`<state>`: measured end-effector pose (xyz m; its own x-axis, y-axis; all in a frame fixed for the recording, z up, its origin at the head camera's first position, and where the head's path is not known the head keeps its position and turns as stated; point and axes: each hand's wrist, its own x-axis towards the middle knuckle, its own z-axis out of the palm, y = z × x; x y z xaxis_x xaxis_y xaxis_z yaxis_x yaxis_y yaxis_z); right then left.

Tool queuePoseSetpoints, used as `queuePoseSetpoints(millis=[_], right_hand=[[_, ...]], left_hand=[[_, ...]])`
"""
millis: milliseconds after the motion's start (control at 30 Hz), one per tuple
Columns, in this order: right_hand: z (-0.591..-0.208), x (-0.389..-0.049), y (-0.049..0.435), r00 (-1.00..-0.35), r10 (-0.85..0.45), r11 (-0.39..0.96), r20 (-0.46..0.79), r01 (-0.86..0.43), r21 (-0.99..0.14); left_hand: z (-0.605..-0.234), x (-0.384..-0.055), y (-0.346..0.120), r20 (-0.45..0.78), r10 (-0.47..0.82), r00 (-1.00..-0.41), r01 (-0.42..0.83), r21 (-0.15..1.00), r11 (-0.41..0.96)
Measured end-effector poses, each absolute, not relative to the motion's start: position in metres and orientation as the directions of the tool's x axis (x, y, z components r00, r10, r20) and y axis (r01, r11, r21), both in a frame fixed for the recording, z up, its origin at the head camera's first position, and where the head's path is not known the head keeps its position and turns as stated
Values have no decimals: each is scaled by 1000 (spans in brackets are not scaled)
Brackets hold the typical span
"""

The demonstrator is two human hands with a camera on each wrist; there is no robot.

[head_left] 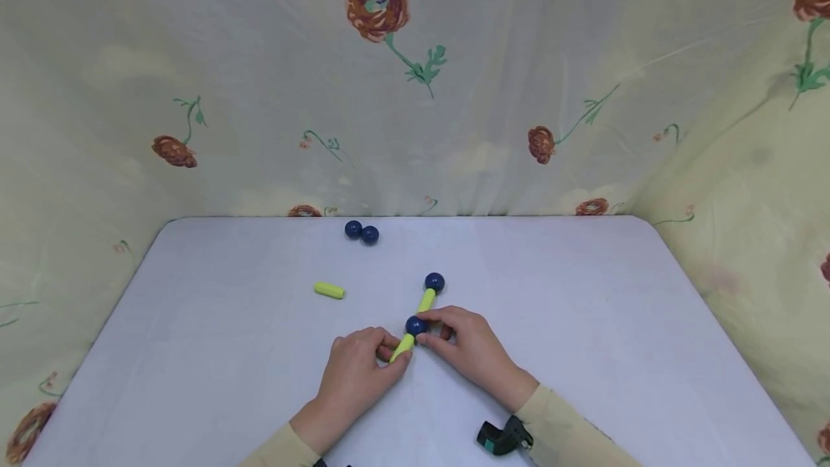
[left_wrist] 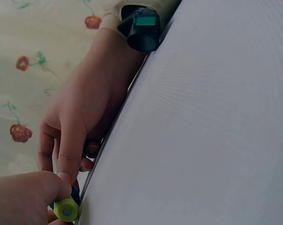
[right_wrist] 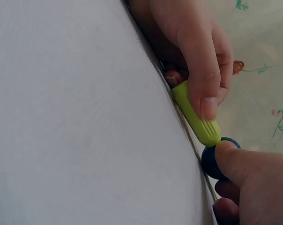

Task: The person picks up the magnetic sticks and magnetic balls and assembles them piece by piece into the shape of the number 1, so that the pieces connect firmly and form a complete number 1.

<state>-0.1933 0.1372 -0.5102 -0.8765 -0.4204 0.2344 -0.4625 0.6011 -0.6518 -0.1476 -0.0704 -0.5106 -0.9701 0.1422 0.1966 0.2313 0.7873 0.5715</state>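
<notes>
My left hand (head_left: 363,365) pinches a short yellow-green rod (head_left: 403,347) between thumb and fingers. The rod's upper end meets a dark blue ball (head_left: 416,326), which my right hand (head_left: 472,347) grips from the right side. Beyond that ball a second yellow-green rod (head_left: 426,301) leads up to another blue ball (head_left: 434,282), so the pieces form a slanted line. In the right wrist view the grooved rod (right_wrist: 197,115) sits end-on against the blue ball (right_wrist: 213,161), under my right thumb. The left wrist view shows a small hole in the rod's near end (left_wrist: 66,211).
Two more blue balls (head_left: 369,235) lie side by side near the table's back edge. A loose yellow-green rod (head_left: 329,290) rests left of the joined pieces. Flower-patterned cloth (head_left: 493,92) hangs behind the white table (head_left: 227,294). A black wrist device (head_left: 504,437) sits at the right sleeve.
</notes>
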Motion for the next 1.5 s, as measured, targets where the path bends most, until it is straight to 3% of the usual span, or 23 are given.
queuePoseSetpoints(millis=[1500], right_hand=[[-512,-210,138,-875,-400,649,274,-481,-590]], left_hand=[[-509,-147,-70,136,124,-983,181,588,788]])
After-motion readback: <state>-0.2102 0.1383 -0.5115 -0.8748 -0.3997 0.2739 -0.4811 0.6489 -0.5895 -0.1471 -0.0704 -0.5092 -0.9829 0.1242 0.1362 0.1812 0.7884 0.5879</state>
